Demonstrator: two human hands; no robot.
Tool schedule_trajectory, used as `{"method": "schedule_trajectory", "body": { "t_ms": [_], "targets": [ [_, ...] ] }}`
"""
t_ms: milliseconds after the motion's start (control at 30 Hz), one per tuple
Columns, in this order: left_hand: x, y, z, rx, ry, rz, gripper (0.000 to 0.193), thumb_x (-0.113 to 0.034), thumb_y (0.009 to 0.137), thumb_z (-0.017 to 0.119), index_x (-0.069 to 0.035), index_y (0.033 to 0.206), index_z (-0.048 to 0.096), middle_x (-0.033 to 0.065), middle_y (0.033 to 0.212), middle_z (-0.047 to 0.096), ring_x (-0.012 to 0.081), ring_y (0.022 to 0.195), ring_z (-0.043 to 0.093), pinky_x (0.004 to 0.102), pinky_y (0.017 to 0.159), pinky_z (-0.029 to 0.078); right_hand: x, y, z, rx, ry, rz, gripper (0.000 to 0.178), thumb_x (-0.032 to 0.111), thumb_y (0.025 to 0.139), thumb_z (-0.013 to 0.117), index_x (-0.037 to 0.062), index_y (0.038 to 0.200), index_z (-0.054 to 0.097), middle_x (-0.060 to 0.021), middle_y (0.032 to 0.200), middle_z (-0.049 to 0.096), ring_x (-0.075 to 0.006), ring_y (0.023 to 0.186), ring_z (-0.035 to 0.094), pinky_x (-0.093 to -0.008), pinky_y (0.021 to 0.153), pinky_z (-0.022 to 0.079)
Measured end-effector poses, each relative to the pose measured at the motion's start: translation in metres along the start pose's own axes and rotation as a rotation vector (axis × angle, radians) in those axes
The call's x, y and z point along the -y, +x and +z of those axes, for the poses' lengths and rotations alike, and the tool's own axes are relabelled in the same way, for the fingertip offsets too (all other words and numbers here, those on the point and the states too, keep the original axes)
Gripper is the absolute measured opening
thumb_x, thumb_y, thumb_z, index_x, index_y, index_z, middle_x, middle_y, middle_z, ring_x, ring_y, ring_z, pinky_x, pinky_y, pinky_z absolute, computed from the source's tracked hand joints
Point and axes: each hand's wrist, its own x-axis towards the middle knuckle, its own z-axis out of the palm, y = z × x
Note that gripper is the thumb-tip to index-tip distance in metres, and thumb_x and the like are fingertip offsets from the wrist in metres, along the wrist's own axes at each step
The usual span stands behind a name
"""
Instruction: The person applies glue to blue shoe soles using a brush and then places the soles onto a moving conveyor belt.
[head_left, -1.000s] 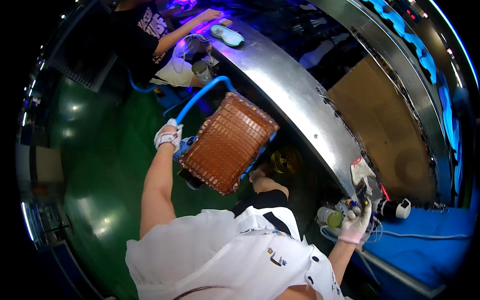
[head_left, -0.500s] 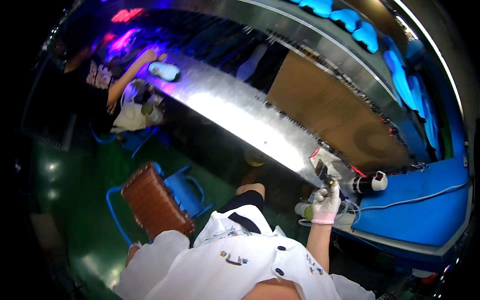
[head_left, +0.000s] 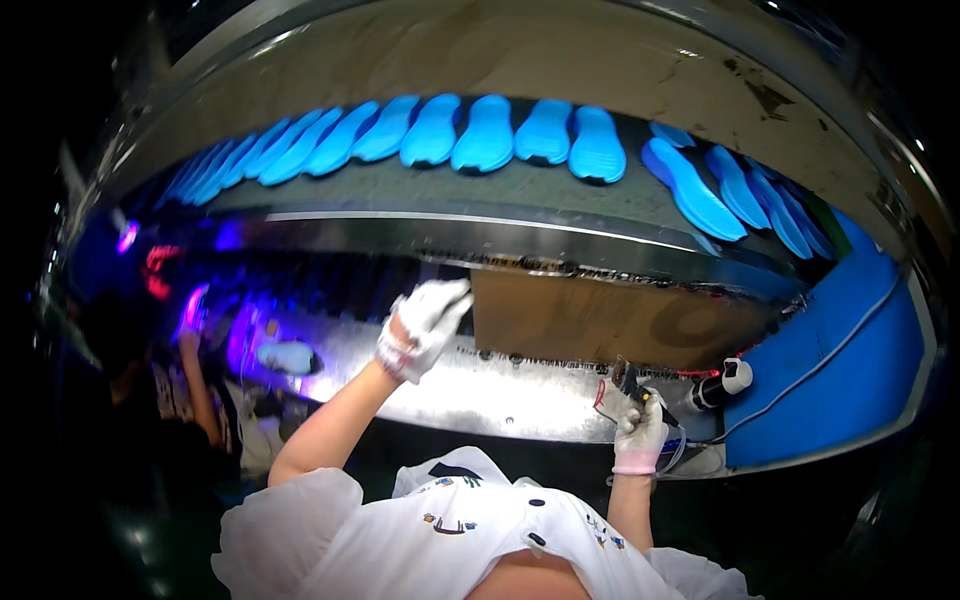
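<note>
The left hand (head_left: 425, 322), in a white glove, is lifted with its fingers loosely spread and holds nothing; it hangs in front of the dark gap under the steel ledge (head_left: 470, 390), and beyond it, higher up, a row of blue shoe insoles (head_left: 485, 135) lies side by side on the grey conveyor shelf (head_left: 400, 185). The right hand (head_left: 640, 430), also gloved, is closed around a small dark hand tool (head_left: 645, 395) at the edge of that ledge, with a black-and-white cylinder (head_left: 720, 380) just beside it and a blue bin wall (head_left: 840, 380) further out. A brown board (head_left: 600, 320) stands between the two hands, behind the ledge. Judging by this, no insole is taken yet: all lie well apart from both hands. A co-worker's arm (head_left: 195, 370) shows far off past the left hand.
</note>
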Motion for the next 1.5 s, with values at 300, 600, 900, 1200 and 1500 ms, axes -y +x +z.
{"method": "schedule_trajectory", "body": {
  "t_ms": [300, 600, 900, 1200, 1500],
  "targets": [
    [-0.034, 0.226, 0.098, 0.449, 0.186, -0.109, 0.054, -0.041, 0.098, 0.056, -0.017, 0.147, 0.049, 0.0122, 0.156, 0.041, 0.0317, 0.141, 0.042, 0.0460, 0.113, 0.038, -0.015, -0.020, 0.011, -0.149, 0.013, -0.116, 0.019, 0.025, 0.098, 0.067, 0.0094, 0.108, 0.064, 0.0009, 0.087, 0.062, -0.0084, 0.065, 0.054, -0.0205, 0.048, 0.041],
    [-0.019, 0.226, 0.105, 0.246, 0.154, -0.018, 0.023, -0.029, 0.091, 0.067, -0.008, 0.096, 0.074, 0.0194, 0.127, 0.062, 0.0359, 0.118, 0.060, 0.0420, 0.093, 0.052, 0.028, -0.004, 0.037, 0.046, 0.067, -0.186, 0.020, 0.012, 0.101, 0.062, 0.0037, 0.119, 0.062, -0.0057, 0.104, 0.070, -0.0116, 0.078, 0.068, -0.0194, 0.055, 0.052],
    [-0.087, 0.084, 0.012, -0.132, -1.914, -0.657, 0.069, -0.061, 0.098, 0.050, -0.001, 0.130, 0.056, 0.0215, 0.145, 0.049, 0.0317, 0.119, 0.063, 0.0412, 0.096, 0.057, 0.074, 0.041, 0.027, 0.155, 0.205, -0.095, 0.019, 0.021, 0.102, 0.061, 0.0079, 0.115, 0.065, -0.0065, 0.103, 0.071, -0.0095, 0.078, 0.067, -0.0184, 0.047, 0.049],
    [-0.075, 0.077, 0.080, 0.418, -2.303, -0.828, 0.101, -0.082, 0.087, 0.044, -0.003, 0.149, 0.040, 0.0398, 0.131, 0.052, 0.0546, 0.113, 0.061, 0.0590, 0.087, 0.058, 0.082, 0.033, 0.057, 0.345, 0.269, 0.076, 0.018, 0.016, 0.100, 0.062, 0.0049, 0.115, 0.064, -0.0040, 0.091, 0.066, -0.0050, 0.061, 0.054, -0.0164, 0.043, 0.040],
    [-0.105, 0.035, 0.097, -0.075, -2.156, -0.896, 0.099, -0.084, 0.087, 0.040, -0.006, 0.149, 0.041, 0.0268, 0.135, 0.056, 0.0398, 0.115, 0.063, 0.0526, 0.096, 0.056, 0.053, -0.025, 0.183, 0.713, -0.935, -1.155, 0.016, 0.006, 0.080, 0.078, 0.0034, 0.095, 0.071, -0.0118, 0.084, 0.071, -0.0206, 0.069, 0.070, -0.0313, 0.065, 0.056]
  ]
}}
